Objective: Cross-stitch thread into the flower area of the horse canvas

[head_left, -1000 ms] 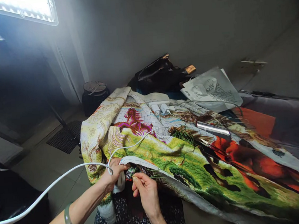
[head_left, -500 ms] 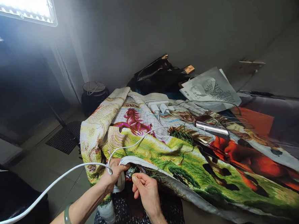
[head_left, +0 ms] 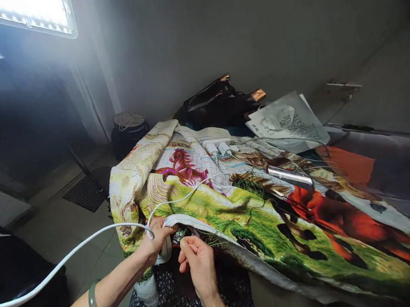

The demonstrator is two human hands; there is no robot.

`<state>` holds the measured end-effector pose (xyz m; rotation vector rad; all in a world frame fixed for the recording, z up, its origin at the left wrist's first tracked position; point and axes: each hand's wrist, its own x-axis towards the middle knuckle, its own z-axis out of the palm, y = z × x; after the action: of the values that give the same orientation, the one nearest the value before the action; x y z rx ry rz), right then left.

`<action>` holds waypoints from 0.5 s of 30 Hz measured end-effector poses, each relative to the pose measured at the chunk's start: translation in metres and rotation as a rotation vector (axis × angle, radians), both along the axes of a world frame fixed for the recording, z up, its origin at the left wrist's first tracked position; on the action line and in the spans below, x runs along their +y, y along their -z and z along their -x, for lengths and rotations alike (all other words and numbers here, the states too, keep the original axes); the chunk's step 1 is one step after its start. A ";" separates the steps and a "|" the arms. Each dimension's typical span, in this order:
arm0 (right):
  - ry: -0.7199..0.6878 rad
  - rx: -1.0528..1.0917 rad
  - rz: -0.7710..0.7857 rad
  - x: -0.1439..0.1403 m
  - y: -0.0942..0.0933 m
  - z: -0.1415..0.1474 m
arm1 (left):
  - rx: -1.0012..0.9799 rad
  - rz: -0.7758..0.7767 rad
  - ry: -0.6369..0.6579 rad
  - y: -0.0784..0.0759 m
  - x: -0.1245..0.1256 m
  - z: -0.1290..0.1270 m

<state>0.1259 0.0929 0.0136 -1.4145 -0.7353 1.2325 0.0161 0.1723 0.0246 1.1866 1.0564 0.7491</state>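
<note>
Left hand (head_left: 157,240) clamps the near edge of the embroidered cloth (head_left: 250,215), fingers curled over its white hem, a white cable (head_left: 75,249) running across the wrist. Right hand (head_left: 198,263) sits just beside it, thumb and forefinger pinched together on a green thread (head_left: 217,242); a needle may be in there, too small to tell. The cloth spreads from the near left far out to the right, horses stitched across it. On it, further back, lie white chargers (head_left: 218,148), a loose bunch of green threads (head_left: 250,183) and a silver bar (head_left: 289,176). A black bag (head_left: 215,99) and a printed plastic bag (head_left: 289,123) sit at the far side.
</note>
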 end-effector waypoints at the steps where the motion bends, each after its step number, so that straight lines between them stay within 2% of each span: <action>1: 0.008 0.009 -0.004 0.000 0.001 0.001 | -0.001 -0.002 -0.003 0.000 0.000 0.000; 15: 0.024 0.116 -0.024 -0.002 0.007 0.004 | -0.036 0.016 -0.018 0.001 -0.003 -0.001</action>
<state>0.1217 0.0907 0.0070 -1.3173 -0.6493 1.2722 0.0166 0.1690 0.0236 1.1468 1.0428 0.7725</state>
